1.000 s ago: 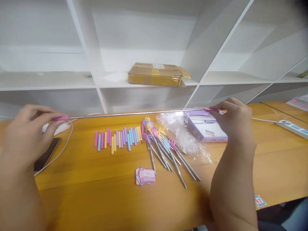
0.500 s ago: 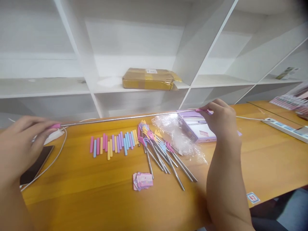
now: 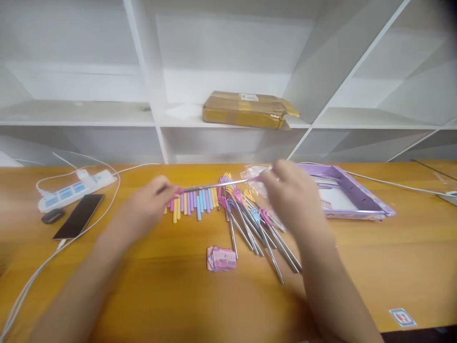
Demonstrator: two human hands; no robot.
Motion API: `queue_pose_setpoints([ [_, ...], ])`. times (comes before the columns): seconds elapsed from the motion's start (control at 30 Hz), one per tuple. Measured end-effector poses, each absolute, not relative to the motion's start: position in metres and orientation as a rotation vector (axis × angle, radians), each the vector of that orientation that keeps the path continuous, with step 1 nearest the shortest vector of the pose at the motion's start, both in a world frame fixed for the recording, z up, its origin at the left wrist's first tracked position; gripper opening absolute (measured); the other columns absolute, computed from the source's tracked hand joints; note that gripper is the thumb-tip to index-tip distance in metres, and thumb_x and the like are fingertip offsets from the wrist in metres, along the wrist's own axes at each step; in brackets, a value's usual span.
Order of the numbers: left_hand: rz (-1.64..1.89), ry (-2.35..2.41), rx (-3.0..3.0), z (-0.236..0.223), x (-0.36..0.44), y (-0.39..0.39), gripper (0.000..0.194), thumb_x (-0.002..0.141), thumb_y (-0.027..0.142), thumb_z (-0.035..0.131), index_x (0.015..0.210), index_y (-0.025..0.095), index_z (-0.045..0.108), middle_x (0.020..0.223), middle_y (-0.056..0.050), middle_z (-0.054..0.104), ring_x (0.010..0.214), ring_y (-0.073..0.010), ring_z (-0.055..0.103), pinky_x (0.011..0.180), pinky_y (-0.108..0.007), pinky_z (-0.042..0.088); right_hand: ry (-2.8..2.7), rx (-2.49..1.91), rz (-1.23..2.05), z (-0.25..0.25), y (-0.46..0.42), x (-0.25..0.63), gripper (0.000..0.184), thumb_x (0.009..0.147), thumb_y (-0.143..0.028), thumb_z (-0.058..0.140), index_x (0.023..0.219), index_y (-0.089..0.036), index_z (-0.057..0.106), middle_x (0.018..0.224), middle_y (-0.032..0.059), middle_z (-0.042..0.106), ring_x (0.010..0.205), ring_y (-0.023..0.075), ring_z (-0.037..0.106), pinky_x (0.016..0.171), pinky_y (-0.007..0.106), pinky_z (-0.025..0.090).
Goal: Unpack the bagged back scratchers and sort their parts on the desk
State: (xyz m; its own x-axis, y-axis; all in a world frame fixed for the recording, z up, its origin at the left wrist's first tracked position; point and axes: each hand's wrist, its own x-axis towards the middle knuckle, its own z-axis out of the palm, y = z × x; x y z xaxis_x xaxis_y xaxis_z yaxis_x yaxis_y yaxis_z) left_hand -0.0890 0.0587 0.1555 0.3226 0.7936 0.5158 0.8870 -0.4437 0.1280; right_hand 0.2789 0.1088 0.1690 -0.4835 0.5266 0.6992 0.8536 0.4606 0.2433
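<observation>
A telescopic back scratcher (image 3: pixel 214 186) with a metal rod and pink ends is held level between my hands. My left hand (image 3: pixel 152 205) pinches its pink handle. At the other end, my right hand (image 3: pixel 291 195), blurred by motion, closes round the pink tip and mostly hides it. Below the rod lies a pile of back scratchers (image 3: pixel 255 228) with metal rods and pink, blue, yellow and purple claws. To its left is a row of coloured handle sleeves (image 3: pixel 200 202), partly behind my left hand. A small stack of pink cards (image 3: pixel 222 258) sits in front of the pile.
A purple box (image 3: pixel 364 209) and clear plastic wrap (image 3: pixel 257 171) lie behind and right. On the left are a power strip (image 3: pixel 74 190), a phone (image 3: pixel 79 216), a black earbud-like case (image 3: pixel 53 216) and white cables. A taped carton (image 3: pixel 246 109) rests on the shelf.
My hands have come much closer together, and the back scratcher's rod between them is far shorter. The view has turned left, bringing the power strip and whole phone into sight.
</observation>
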Motion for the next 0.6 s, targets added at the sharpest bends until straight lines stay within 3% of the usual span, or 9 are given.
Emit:
queue_pose_setpoints([
  [0.13, -0.766, -1.333, -2.466, 0.134, -0.056, 0.048, 0.033, 0.112, 0.024, 0.039, 0.118, 0.025, 0.071, 0.099, -0.005, 0.073, 0.080, -0.0180, 0.067, 0.078, -0.032, 0.054, -2.264, -0.899, -0.859, 0.159, 0.073, 0.214, 0.033, 0.102, -0.002, 0.047, 0.079, -0.023, 0.059, 0.078, 0.0057, 0.051, 0.073, 0.0216, 0.036, 0.065, 0.037, 0.028],
  [0.27, -0.706, -1.202, -2.364, 0.139, -0.054, 0.038, 0.030, 0.110, 0.014, 0.042, 0.123, 0.018, 0.068, 0.100, -0.007, 0.069, 0.079, -0.0192, 0.065, 0.072, -0.032, 0.051, -2.192, -0.816, -0.804, 0.161, 0.071, 0.217, 0.028, 0.103, -0.003, 0.054, 0.084, -0.022, 0.060, 0.078, 0.0034, 0.051, 0.073, 0.0202, 0.034, 0.065, 0.036, 0.027],
  [0.47, -0.691, -1.124, -2.374, 0.154, -0.056, 0.031, 0.022, 0.109, 0.011, 0.049, 0.121, 0.017, 0.067, 0.105, -0.008, 0.071, 0.088, -0.0215, 0.067, 0.084, -0.035, 0.054, -2.376, -0.864, -0.503, 0.175, 0.067, 0.235, 0.026, 0.103, -0.003, 0.054, 0.084, -0.020, 0.061, 0.084, 0.0039, 0.052, 0.074, 0.0180, 0.035, 0.065, 0.035, 0.025],
  [0.6, -0.609, -1.159, -2.477, 0.155, -0.055, 0.028, 0.023, 0.111, 0.013, 0.046, 0.119, 0.019, 0.067, 0.112, -0.008, 0.072, 0.098, -0.0223, 0.068, 0.095, -0.039, 0.055, -2.506, -0.900, -0.337, 0.175, 0.063, 0.239, 0.017, 0.107, -0.013, 0.055, 0.095, -0.019, 0.065, 0.087, 0.0043, 0.053, 0.073, 0.0177, 0.040, 0.063, 0.034, 0.025],
])
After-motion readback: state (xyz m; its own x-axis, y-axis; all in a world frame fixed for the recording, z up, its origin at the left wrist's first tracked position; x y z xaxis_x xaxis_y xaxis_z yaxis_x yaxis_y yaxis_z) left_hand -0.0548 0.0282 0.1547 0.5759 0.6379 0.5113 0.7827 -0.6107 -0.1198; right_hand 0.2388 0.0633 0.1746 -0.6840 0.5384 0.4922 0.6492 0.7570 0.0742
